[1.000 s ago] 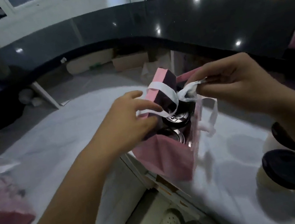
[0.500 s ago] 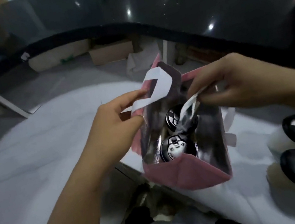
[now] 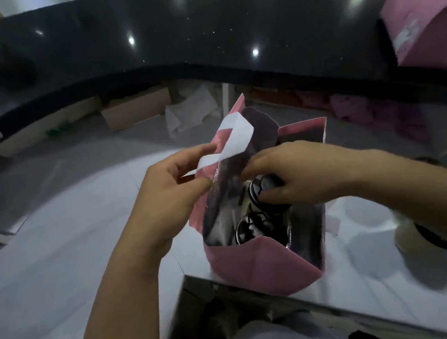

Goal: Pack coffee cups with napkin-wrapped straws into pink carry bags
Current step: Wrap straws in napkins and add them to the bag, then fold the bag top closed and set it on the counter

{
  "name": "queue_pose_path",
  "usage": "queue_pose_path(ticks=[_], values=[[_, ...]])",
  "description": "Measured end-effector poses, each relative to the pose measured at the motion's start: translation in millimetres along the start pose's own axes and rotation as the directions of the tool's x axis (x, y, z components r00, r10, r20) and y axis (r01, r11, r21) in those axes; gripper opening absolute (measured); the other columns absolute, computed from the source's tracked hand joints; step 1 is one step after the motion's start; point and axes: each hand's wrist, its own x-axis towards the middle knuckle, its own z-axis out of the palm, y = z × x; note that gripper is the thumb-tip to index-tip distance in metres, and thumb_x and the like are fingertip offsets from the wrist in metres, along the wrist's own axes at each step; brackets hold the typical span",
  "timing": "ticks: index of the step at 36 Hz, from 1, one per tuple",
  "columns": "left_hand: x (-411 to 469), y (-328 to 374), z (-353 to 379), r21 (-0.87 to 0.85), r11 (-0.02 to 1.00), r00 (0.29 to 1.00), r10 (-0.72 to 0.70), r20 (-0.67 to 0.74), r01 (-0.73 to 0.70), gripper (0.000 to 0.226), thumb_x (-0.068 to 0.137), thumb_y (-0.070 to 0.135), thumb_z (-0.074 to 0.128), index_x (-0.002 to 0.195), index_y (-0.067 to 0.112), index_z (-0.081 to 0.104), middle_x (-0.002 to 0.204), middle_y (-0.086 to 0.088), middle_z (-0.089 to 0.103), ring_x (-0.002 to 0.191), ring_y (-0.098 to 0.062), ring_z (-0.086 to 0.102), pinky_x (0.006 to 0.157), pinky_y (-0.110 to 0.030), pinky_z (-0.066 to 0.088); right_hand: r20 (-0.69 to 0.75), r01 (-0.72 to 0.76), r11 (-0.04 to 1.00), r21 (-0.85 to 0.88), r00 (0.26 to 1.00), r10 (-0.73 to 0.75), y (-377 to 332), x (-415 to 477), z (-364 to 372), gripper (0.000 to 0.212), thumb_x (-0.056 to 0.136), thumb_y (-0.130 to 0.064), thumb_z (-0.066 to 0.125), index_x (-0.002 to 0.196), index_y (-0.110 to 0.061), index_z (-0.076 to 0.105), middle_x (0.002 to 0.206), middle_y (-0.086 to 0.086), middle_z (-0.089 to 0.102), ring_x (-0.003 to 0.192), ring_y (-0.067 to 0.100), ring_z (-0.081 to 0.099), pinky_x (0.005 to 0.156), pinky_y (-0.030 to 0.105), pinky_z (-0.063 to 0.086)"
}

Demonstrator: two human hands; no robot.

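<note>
A pink carry bag [image 3: 262, 269] stands open on the white worktop, at the edge of a gap. Two black-lidded coffee cups sit inside; the near lid [image 3: 251, 228] shows clearly and the far lid [image 3: 262, 188] only partly. My left hand [image 3: 167, 196] pinches the bag's left rim just below the white handle loop [image 3: 237, 134]. My right hand [image 3: 300, 177] reaches into the bag's mouth, fingers curled over the far lid. The napkin-wrapped straw it pinched a moment ago is hidden under those fingers.
More black-lidded cups [image 3: 431, 235] stand right of the bag, partly behind my right forearm. Another pink bag [image 3: 431, 4] sits on the raised black counter [image 3: 193, 32] at the back. The white worktop [image 3: 53, 257] drops off into a gap just below the bag.
My right hand has gone down into the bag with the napkin-wrapped straw, which is no longer visible. My left hand keeps hold of the left rim. The camera has tilted down and closer.
</note>
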Motion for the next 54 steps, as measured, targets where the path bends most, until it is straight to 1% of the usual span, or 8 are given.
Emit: queue_pose_path(ticks=[9, 15, 18, 25, 31, 38, 46, 54], values=[[37, -2, -17, -0.005, 0.999, 0.992, 0.041, 0.119, -0.041, 0.036, 0.089, 0.008, 0.074, 0.109, 0.037, 0.077, 0.102, 0.013, 0.077, 0.091, -0.005, 0.073, 0.065, -0.019, 0.058, -0.572, -0.122, 0.873, 0.472, 0.712, 0.408, 51, -33, -4, 0.031, 0.09, -0.025, 0.072, 0.12, -0.019, 0.068, 0.121, -0.004, 0.062, 0.113, 0.004, 0.057, 0.095, 0.009, 0.04], [77, 7, -15, 0.045, 0.997, 0.954, 0.045, 0.297, -0.061, 0.045, 0.085, 0.006, 0.077, 0.115, 0.04, 0.072, 0.11, 0.015, 0.075, 0.102, -0.006, 0.071, 0.071, -0.022, 0.06, -0.089, -0.144, 0.204, 0.968, 0.564, 0.821, 89, -36, 26, 0.036, 0.098, -0.049, 0.05, 0.106, -0.021, 0.07, 0.115, 0.004, 0.069, 0.11, 0.023, 0.063, 0.087, 0.036, 0.046], [92, 15, -11, 0.103, 0.99, 0.913, 0.043, 0.405, -0.092, 0.045, 0.083, 0.01, 0.079, 0.118, 0.038, 0.072, 0.114, 0.013, 0.074, 0.106, -0.008, 0.07, 0.08, -0.027, 0.061, 0.003, -0.118, 0.084, 0.989, 0.601, 0.799, 88, -51, 48, 0.054, 0.094, -0.062, 0.045, 0.098, -0.015, 0.073, 0.097, 0.007, 0.071, 0.092, 0.023, 0.067, 0.084, 0.04, 0.05], [102, 29, -7, 0.252, 0.952, 0.916, 0.059, 0.397, -0.171, 0.049, 0.07, 0.036, 0.077, 0.118, 0.039, 0.07, 0.114, 0.017, 0.072, 0.107, -0.004, 0.068, 0.084, -0.026, 0.059, -0.097, 0.002, 0.123, 0.992, 0.63, 0.77, 64, -92, 81, 0.052, 0.091, -0.061, 0.041, 0.086, -0.026, 0.079, 0.085, 0.003, 0.074, 0.087, 0.018, 0.07, 0.084, 0.039, 0.051], [74, 10, -22, 0.152, 0.971, 0.983, 0.18, 0.039, -0.184, 0.039, 0.083, 0.047, 0.075, 0.12, 0.047, 0.066, 0.125, 0.022, 0.067, 0.116, 0.004, 0.061, 0.093, -0.022, 0.048, -0.174, 0.176, 0.076, 0.981, 0.658, 0.733, 45, -124, 107, 0.053, 0.085, -0.067, 0.054, 0.11, -0.025, 0.075, 0.115, 0.009, 0.072, 0.108, 0.027, 0.067, 0.09, 0.047, 0.054], [13, -70, -44, -0.181, 0.977, 0.994, -0.109, 0.004, 0.108, 0.058, 0.081, 0.03, 0.063, 0.138, 0.036, 0.054, 0.141, 0.004, 0.06, 0.131, -0.018, 0.056, 0.115, -0.052, 0.036, -0.182, 0.074, 0.224, 0.972, 0.841, 0.51, 60, -126, 121, 0.082, 0.066, -0.056, 0.082, 0.14, -0.037, 0.05, 0.147, -0.009, 0.051, 0.136, 0.015, 0.049, 0.109, 0.048, 0.039], [-38, -86, -9, 0.181, 0.973, 0.979, -0.165, 0.121, 0.142, 0.108, 0.046, 0.067, 0.091, 0.141, 0.06, 0.04, 0.154, 0.027, 0.038, 0.134, -0.002, 0.048, 0.101, -0.026, 0.048, -0.225, 0.037, 0.444, 0.895, 0.897, 0.381, 101, -102, 113, 0.079, 0.049, -0.071, 0.085, 0.121, -0.048, 0.063, 0.155, -0.035, 0.021, 0.143, -0.006, 0.028, 0.11, 0.039, 0.036], [-26, -64, 0, 0.234, 0.969, 0.993, -0.095, 0.067, 0.076, 0.078, 0.06, 0.051, 0.088, 0.128, 0.064, 0.053, 0.154, 0.045, 0.015, 0.138, 0.002, 0.035, 0.089, -0.009, 0.05, -0.284, 0.183, 0.435, 0.882, 0.942, 0.18, 113, -77, 97, 0.053, 0.066, -0.037, 0.084, 0.114, -0.017, 0.074, 0.159, -0.015, 0.028, 0.144, 0.012, 0.036, 0.107, 0.057, 0.042]])
